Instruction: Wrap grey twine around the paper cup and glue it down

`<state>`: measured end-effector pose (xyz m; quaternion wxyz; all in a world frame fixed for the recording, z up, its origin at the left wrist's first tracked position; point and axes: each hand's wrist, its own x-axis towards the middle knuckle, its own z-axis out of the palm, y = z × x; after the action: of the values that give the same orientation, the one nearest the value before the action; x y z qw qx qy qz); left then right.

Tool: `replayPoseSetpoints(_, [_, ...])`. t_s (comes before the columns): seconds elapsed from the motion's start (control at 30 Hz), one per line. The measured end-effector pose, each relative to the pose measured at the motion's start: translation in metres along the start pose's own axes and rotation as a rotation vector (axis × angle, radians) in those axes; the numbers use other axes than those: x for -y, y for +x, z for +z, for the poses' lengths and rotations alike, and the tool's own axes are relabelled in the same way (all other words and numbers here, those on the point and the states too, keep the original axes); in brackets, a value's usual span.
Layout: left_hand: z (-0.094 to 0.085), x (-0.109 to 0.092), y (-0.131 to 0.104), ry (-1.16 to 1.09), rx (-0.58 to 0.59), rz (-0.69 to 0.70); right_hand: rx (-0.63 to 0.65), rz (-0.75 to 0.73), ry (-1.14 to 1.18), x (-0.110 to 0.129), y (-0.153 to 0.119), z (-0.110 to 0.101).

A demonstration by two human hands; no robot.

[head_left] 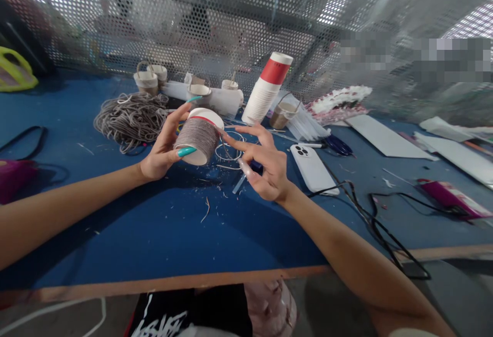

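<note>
A paper cup (pixel 197 136) wrapped in rows of grey cord is tilted above the table. My left hand (pixel 164 149) grips it from the left, fingers behind and thumb across the lower edge. A red band and white rim show above the winding. My right hand (pixel 265 162) is at the cup's right side, its index fingertip at the upper edge of the winding. A loose length of grey cord (pixel 227 150) runs from the cup toward the right thumb and fingers, which appear closed on it. Below the right hand lies a dark blue object (pixel 256 167), partly hidden.
A grey cord heap (pixel 131 118) lies behind my left hand. Stacked paper cups (pixel 264 90) lean behind, beside a cord-wrapped cup with a handle (pixel 284 113). At right are a white phone (pixel 314 168), black cables (pixel 352 193) and white boards (pixel 389 136). Perforated metal (pixel 231 29) stands behind.
</note>
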<state>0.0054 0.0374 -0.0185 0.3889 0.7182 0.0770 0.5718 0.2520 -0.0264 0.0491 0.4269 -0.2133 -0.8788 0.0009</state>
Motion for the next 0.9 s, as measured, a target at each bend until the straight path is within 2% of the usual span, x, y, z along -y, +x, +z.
replayPoseSetpoints(0.27, [0.001,0.002,0.000,0.054,-0.054,-0.008,-0.025,-0.025,-0.020,-0.004,-0.002,-0.001])
replayPoseSetpoints(0.53, [0.007,-0.007,0.000,0.042,-0.079,-0.097,-0.045,-0.016,-0.047,-0.009,-0.005,0.001])
replayPoseSetpoints(0.73, [0.005,-0.002,0.000,0.037,0.019,-0.093,-0.279,0.067,-0.078,-0.012,-0.002,0.012])
replayPoseSetpoints(0.8, [0.005,-0.002,0.000,0.048,0.067,-0.086,-0.228,0.105,-0.012,-0.010,-0.002,0.019])
replayPoseSetpoints(0.9, [0.006,-0.004,0.001,0.060,0.133,-0.070,-0.078,0.174,0.120,-0.006,-0.006,0.030])
